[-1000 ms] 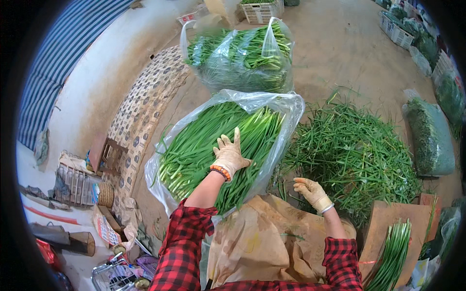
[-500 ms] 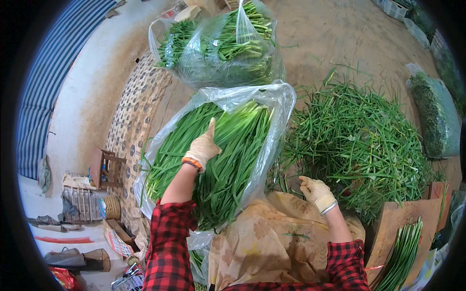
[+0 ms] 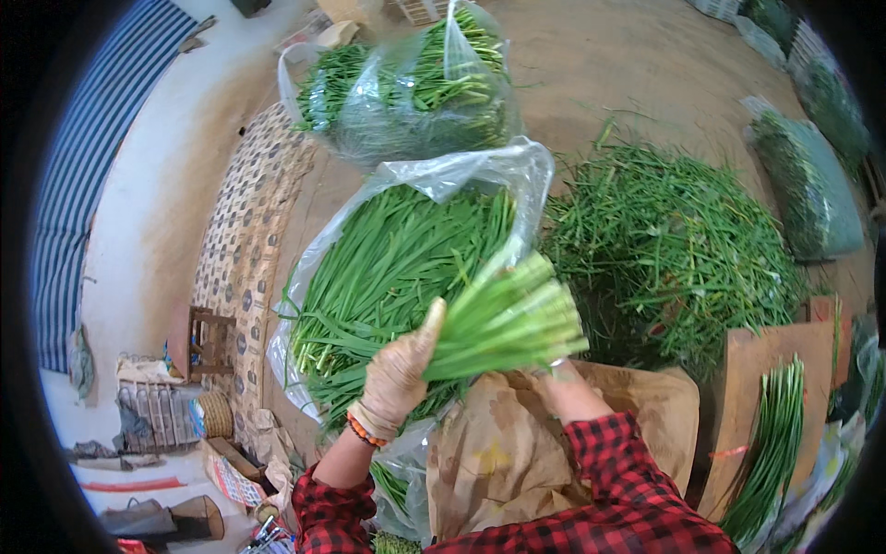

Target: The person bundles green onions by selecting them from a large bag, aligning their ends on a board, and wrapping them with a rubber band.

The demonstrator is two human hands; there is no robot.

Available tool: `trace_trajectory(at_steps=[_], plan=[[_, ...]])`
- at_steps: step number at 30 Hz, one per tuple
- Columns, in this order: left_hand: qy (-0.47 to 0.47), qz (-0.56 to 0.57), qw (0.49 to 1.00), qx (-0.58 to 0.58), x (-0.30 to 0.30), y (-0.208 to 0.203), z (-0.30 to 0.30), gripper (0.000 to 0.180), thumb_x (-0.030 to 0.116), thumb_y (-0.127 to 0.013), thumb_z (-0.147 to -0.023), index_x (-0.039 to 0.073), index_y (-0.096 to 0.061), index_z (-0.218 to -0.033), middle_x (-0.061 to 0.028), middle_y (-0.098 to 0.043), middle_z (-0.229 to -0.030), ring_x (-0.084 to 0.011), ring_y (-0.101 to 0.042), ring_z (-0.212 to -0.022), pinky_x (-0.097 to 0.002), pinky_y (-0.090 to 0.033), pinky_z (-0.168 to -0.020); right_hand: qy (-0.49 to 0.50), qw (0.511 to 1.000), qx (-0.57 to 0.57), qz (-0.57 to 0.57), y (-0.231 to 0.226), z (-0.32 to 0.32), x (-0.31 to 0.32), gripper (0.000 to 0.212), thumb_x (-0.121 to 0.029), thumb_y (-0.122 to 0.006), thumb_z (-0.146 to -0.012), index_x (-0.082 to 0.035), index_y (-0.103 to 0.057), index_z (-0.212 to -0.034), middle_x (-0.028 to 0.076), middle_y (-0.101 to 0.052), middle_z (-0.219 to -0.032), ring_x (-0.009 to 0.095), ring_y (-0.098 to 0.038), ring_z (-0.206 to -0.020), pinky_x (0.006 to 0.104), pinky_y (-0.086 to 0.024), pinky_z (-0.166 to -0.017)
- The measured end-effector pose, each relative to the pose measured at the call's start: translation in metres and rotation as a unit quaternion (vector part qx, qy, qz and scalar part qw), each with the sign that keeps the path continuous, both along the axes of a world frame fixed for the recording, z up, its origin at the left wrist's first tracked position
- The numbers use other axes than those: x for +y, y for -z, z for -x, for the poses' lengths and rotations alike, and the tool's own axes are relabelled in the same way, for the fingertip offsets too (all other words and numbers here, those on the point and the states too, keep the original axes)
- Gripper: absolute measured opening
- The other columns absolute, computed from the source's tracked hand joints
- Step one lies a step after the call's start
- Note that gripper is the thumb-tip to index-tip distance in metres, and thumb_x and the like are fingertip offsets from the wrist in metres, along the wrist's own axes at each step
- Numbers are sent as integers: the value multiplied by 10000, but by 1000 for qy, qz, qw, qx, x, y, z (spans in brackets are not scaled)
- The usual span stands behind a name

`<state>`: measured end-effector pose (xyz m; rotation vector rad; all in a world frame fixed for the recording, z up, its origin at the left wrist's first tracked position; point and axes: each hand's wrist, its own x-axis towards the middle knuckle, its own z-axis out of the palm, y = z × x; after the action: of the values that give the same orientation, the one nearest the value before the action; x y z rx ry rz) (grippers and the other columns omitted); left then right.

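In a cream-coloured glove and with an orange beaded bracelet at its wrist, my left hand (image 3: 403, 369) grips a thick bunch of garlic chives (image 3: 503, 323). The pale cut ends point to the right, and the long green leaves trail left over the open plastic bag. My right hand (image 3: 556, 367) is at the underside of the pale ends; the bunch covers its fingers, so their hold is hidden. Beneath the bunch, the clear plastic bag (image 3: 538, 175) lies open, filled with layered garlic chives (image 3: 388, 249).
A second clear bag of chives (image 3: 406, 102) stands beyond. On the right is a heap of loose green leaves (image 3: 674, 240). A tied chive bundle (image 3: 771, 443) leans on a brown board (image 3: 729, 406). Brown cloth (image 3: 498, 443) covers my lap; a small wooden stool (image 3: 210, 337) stands left.
The bunch has been lifted off the pile in the bag and drawn toward me. My left hand has closed around it; my right hand has moved left under its pale ends.
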<state>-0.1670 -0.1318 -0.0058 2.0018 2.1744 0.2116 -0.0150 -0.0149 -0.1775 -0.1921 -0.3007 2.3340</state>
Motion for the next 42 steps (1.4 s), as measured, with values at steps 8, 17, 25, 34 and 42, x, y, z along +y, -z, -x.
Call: trace_trajectory(at_steps=[8, 17, 25, 34, 42], plan=[[42, 95, 991, 79, -35, -24, -56, 1195, 453, -810, -507, 36, -181, -1433, -290, -167, -1432, -485, -145, -1327, -568, -209, -1046, -55, 935, 245, 250, -41, -25, -36, 553, -529, -402, -920, -44, -637, -1042, 128, -516, -1290, 279, -378, -1285, 416, -283, -1099], [48, -229, 960, -155, -40, -43, -52, 995, 82, -746, -612, 63, -172, -1424, -230, -345, -1349, -405, -395, -1214, -465, -392, -952, -186, 976, 56, -101, -168, 13, -43, 756, -650, -350, -877, 3, -541, -1207, 74, -607, -1119, 187, -597, -984, 342, -486, -888], [-99, -308, 881, -344, -120, -124, -1, 578, 71, -691, -781, 51, -422, -1293, -105, -496, -1280, -226, -543, -1105, -345, -490, -888, 81, 829, 50, -551, -292, 47, -124, 1060, -176, -682, -765, -124, 120, -1456, 137, -239, -1467, 256, -301, -1320, 330, -225, -1099], [67, -33, 996, 43, -138, -214, -79, 1121, 356, -773, -692, 73, -11, -1463, -219, -411, -1356, -266, -517, -1170, -350, -434, -955, -149, 984, -19, -92, -262, -18, -173, 427, -185, -671, -810, -59, -526, -1191, 30, -584, -1106, 136, -561, -985, 311, -467, -865], [32, 127, 735, -666, -146, -51, -64, 1070, 434, -736, -727, 77, -51, -1468, -154, -322, -1435, -342, -344, -1297, -450, -249, -1080, -162, 983, 80, -39, -183, -109, -184, 623, -359, -611, -825, -25, -433, -1320, 104, -523, -1279, 193, -553, -1087, 353, -431, -950]])
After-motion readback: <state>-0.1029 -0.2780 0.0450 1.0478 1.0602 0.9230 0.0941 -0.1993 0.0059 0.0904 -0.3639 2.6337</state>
